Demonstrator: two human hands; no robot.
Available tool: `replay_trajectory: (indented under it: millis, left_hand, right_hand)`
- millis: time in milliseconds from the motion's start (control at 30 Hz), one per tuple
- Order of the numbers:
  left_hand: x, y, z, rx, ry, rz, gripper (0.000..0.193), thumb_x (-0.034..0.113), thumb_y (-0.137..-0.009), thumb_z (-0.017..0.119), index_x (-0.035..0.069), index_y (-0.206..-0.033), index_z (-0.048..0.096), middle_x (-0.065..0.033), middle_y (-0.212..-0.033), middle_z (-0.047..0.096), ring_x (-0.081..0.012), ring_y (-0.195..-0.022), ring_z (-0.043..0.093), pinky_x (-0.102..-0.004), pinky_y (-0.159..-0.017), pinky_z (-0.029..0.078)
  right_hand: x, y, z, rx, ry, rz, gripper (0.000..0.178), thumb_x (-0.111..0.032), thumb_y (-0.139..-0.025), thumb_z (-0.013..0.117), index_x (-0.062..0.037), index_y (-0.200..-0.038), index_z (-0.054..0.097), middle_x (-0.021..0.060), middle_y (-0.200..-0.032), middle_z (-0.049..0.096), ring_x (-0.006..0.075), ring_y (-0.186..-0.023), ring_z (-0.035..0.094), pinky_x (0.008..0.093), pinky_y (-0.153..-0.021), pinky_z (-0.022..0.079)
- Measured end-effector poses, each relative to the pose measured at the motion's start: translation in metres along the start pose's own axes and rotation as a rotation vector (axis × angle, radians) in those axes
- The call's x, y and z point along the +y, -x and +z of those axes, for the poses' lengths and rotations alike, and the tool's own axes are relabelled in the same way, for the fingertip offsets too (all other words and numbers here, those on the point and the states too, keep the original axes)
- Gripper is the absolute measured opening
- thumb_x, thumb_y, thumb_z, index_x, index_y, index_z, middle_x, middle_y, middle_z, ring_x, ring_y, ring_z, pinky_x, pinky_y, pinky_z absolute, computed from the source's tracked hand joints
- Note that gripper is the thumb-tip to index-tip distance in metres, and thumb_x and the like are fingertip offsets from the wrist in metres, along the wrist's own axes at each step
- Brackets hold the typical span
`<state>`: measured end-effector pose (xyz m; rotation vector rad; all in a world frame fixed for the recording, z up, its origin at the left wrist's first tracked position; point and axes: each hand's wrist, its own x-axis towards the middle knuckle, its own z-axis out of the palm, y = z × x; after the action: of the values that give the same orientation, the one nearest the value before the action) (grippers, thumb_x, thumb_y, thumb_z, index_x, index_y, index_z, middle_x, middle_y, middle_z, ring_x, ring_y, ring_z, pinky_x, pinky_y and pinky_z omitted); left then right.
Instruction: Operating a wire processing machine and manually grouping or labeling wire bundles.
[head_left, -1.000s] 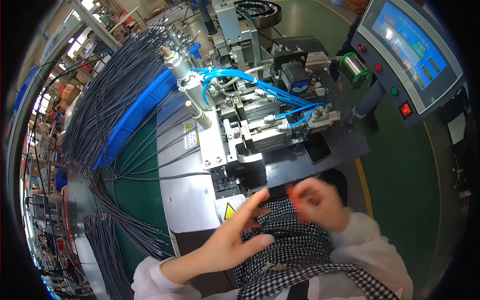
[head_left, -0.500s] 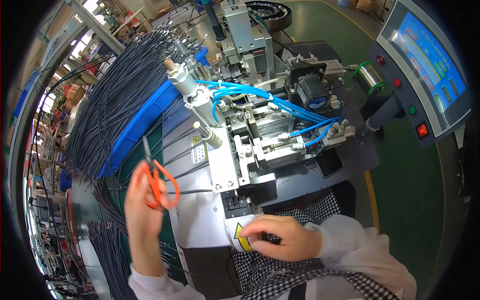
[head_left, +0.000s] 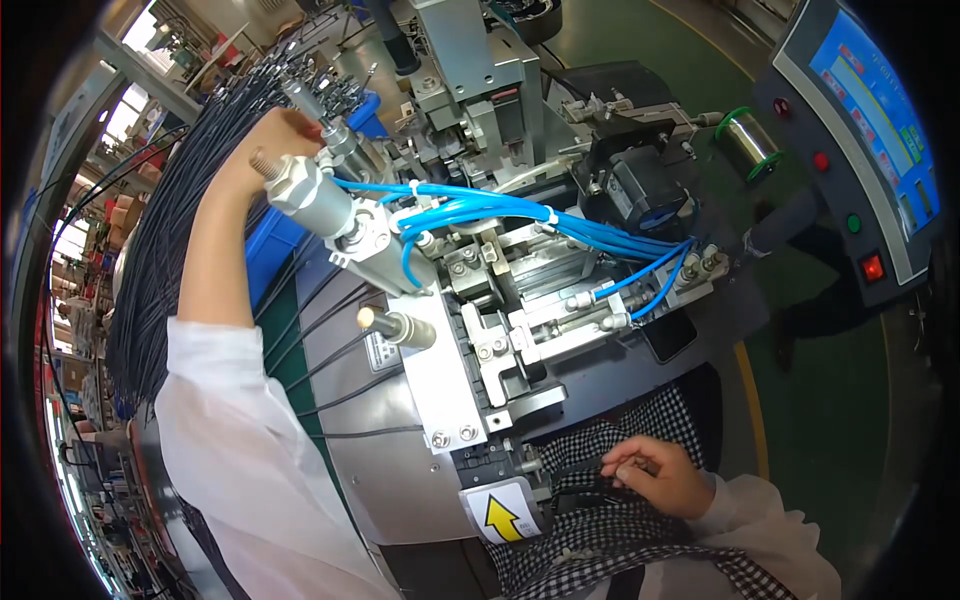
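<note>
My left hand (head_left: 272, 150) reaches far forward over the black cables (head_left: 180, 230), beside the upright metal cylinders at the machine's left. Its fingers are hidden behind a cylinder (head_left: 310, 195), so what they hold does not show. The orange-handled scissors are out of sight. Low on the right, my right hand (head_left: 660, 477) hovers over the checkered cloth (head_left: 640, 420) in front of the machine. Its fingertips are pinched together, and what is between them is too small to make out.
The machine (head_left: 520, 300) fills the middle, with blue air hoses (head_left: 480, 203) across it. Several cables fan over its metal plate (head_left: 370, 470). A blue tray (head_left: 272, 250) stands behind. At right are a wire spool (head_left: 748, 143) and a lit control screen (head_left: 870, 110) with buttons.
My left hand, which held the orange-handled scissors, has swung forward to the cables behind the cylinders. My right hand has moved right, away from the yellow arrow label, and its fingers have closed.
</note>
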<state>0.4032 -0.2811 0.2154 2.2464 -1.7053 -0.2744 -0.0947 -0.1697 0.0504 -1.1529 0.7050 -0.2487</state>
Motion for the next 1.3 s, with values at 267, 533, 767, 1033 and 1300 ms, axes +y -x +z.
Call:
replay_trajectory:
  millis: [267,533,767,1033,1300]
  left_hand:
    - [-0.008,-0.036,0.001,-0.197,-0.102,0.287,0.026,0.015,-0.080,0.067,0.002,-0.102,0.069,-0.0095,-0.086,0.070,-0.0146,-0.077,0.063,-0.0306,-0.073,0.050]
    - [0.032,-0.062,0.008,-0.255,-0.304,0.111,0.025,0.015,-0.075,0.072,0.002,-0.097,0.071,-0.0092,-0.076,0.070,-0.0174,-0.068,0.065,-0.0310,-0.066,0.051]
    - [0.035,-0.067,0.014,-0.244,-0.299,0.175,0.021,0.016,-0.070,0.075,0.002,-0.086,0.073,-0.0094,-0.073,0.069,-0.0158,-0.064,0.065,-0.0301,-0.066,0.051]
    - [0.035,-0.067,0.004,-0.226,-0.225,0.200,0.022,0.018,-0.070,0.074,0.005,-0.087,0.074,-0.0083,-0.074,0.070,-0.0154,-0.065,0.064,-0.0297,-0.068,0.051]
    - [0.039,-0.073,0.020,-0.302,-0.126,0.251,0.026,0.021,-0.070,0.073,0.007,-0.091,0.074,-0.0082,-0.076,0.070,-0.0173,-0.069,0.065,-0.0292,-0.071,0.051]
  right_hand:
    - [0.008,0.000,-0.008,0.078,-0.018,0.029,0.020,-0.003,-0.090,0.055,0.0029,-0.109,0.058,0.0092,-0.098,0.065,0.0104,-0.087,0.062,0.0237,-0.074,0.051]
    - [0.000,0.002,0.000,0.093,0.021,0.031,0.018,0.001,-0.090,0.051,0.0025,-0.107,0.058,0.0107,-0.098,0.064,0.0115,-0.084,0.061,0.0244,-0.077,0.050]
    - [0.008,0.014,-0.004,0.152,0.006,-0.015,0.018,-0.005,-0.091,0.055,0.0013,-0.107,0.058,0.0090,-0.098,0.065,0.0108,-0.085,0.062,0.0243,-0.075,0.051]
    - [0.006,0.020,-0.006,0.179,0.021,-0.049,0.018,-0.004,-0.090,0.055,0.0013,-0.107,0.058,0.0089,-0.096,0.065,0.0099,-0.082,0.062,0.0236,-0.074,0.051]
    - [0.001,0.028,-0.002,0.237,0.001,-0.059,0.018,0.000,-0.088,0.053,0.0022,-0.104,0.059,0.0102,-0.095,0.065,0.0112,-0.080,0.061,0.0247,-0.075,0.051]
